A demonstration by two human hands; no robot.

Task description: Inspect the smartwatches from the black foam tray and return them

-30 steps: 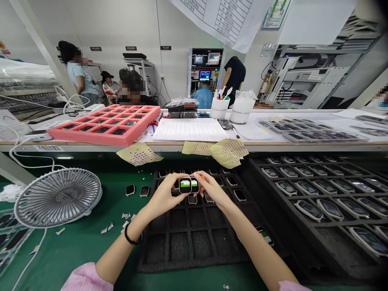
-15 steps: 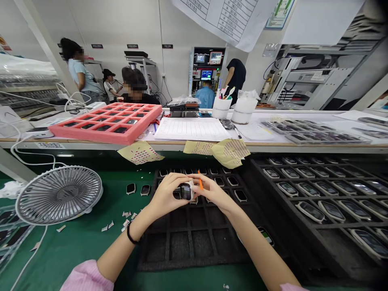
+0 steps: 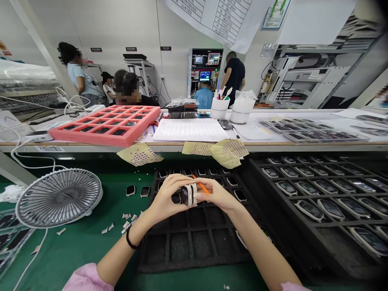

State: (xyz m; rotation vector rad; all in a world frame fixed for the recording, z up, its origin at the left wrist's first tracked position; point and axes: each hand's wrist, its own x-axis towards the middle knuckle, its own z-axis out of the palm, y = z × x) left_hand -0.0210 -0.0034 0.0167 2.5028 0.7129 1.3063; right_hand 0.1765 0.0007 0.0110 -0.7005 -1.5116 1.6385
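White-edged smartwatch (image 3: 188,195) turned; left hand (image 3: 167,198) and right hand (image 3: 216,197) pinch it; orange stick (image 3: 200,184) alongside.

- Nothing here can be read with certainty; all lettering is too small or blurred.
- Hanging paper chart (image 3: 218,20), top centre: printed table, words unreadable.
- Black wall signs (image 3: 165,48), upper middle: white lettering, unreadable.
- White bench label (image 3: 50,148), left along the bench edge: unreadable print.

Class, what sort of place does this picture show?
Likely a smartwatch assembly line in a factory: the left hand and right hand hold a watch body, a black foam tray holds rows of others, and machinery with control screens stands behind.
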